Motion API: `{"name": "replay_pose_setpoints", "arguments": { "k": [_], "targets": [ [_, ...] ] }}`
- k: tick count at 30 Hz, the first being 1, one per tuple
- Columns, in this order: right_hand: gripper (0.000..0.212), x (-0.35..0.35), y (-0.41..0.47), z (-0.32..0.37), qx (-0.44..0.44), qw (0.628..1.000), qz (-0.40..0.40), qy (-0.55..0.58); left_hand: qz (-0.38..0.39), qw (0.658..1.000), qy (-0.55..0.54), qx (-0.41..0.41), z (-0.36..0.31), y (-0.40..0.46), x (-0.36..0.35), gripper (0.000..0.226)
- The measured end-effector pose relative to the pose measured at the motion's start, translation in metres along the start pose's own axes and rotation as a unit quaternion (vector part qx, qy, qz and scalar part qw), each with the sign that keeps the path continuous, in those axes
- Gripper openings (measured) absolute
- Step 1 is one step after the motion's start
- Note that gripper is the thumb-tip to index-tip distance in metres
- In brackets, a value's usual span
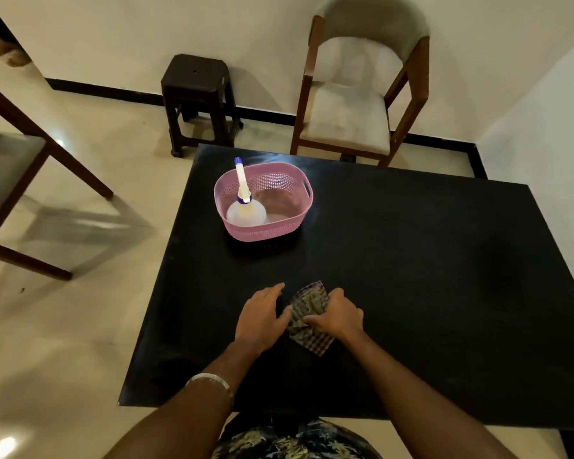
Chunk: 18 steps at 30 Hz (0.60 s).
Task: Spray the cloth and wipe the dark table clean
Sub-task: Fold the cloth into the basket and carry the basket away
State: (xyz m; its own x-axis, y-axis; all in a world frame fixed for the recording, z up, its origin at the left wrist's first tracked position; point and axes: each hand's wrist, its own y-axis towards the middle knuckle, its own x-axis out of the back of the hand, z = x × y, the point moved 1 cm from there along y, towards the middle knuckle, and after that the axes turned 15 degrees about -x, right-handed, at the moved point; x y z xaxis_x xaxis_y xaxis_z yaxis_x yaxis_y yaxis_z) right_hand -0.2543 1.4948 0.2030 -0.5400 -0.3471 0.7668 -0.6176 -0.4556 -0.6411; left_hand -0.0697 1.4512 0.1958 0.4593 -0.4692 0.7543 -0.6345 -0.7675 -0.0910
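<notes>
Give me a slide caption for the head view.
Both hands bunch the cloth on the table; bottle in basket.

head view | looks forward and down | close above dark table (411,260)

Dark table (411,260), matte black top, standing on pale tiled floor (80,326). Pink perforated basket (265,226) sits on its far-left part. Crumpled checked cloth (307,318) lies near the front edge, well apart from basket.
</notes>
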Motion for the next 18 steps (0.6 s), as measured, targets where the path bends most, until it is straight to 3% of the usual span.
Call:
{"name": "replay_pose_setpoints", "arguments": {
  "k": [2, 7, 10, 12, 14, 15, 17, 18],
  "targets": [
    [0.067, -0.001, 0.002, 0.004, -0.008, 0.999, 0.053, 0.005, -0.008, 1.000, -0.017, 0.008, 0.001, 0.001, -0.003, 0.061],
    [0.054, 0.008, -0.007, 0.008, 0.045, 0.997, 0.061, 0.026, -0.074, 0.991, -0.096, 0.055, 0.005, 0.012, 0.001, 0.048],
    [0.049, 0.027, -0.018, 0.010, 0.074, 0.983, 0.097, 0.137, -0.115, 0.971, -0.178, 0.107, 0.005, 0.024, 0.008, 0.042],
    [0.046, 0.044, -0.027, 0.014, 0.081, 0.946, 0.162, 0.269, -0.130, 0.949, -0.250, 0.139, 0.002, 0.033, 0.011, 0.037],
    [0.044, 0.058, -0.033, 0.019, 0.078, 0.890, 0.234, 0.383, -0.131, 0.903, -0.360, 0.192, -0.004, 0.041, 0.016, 0.046],
    [0.044, 0.063, -0.032, 0.021, 0.073, 0.874, 0.246, 0.412, -0.119, 0.865, -0.432, 0.227, -0.008, 0.045, 0.018, 0.055],
    [0.041, 0.069, -0.028, 0.028, 0.052, 0.874, 0.239, 0.419, -0.076, 0.782, -0.553, 0.278, -0.014, 0.051, 0.022, 0.070],
    [0.038, 0.069, -0.026, 0.030, 0.041, 0.885, 0.224, 0.407, -0.062, 0.757, -0.581, 0.291, -0.016, 0.054, 0.024, 0.072]
  ]
}}
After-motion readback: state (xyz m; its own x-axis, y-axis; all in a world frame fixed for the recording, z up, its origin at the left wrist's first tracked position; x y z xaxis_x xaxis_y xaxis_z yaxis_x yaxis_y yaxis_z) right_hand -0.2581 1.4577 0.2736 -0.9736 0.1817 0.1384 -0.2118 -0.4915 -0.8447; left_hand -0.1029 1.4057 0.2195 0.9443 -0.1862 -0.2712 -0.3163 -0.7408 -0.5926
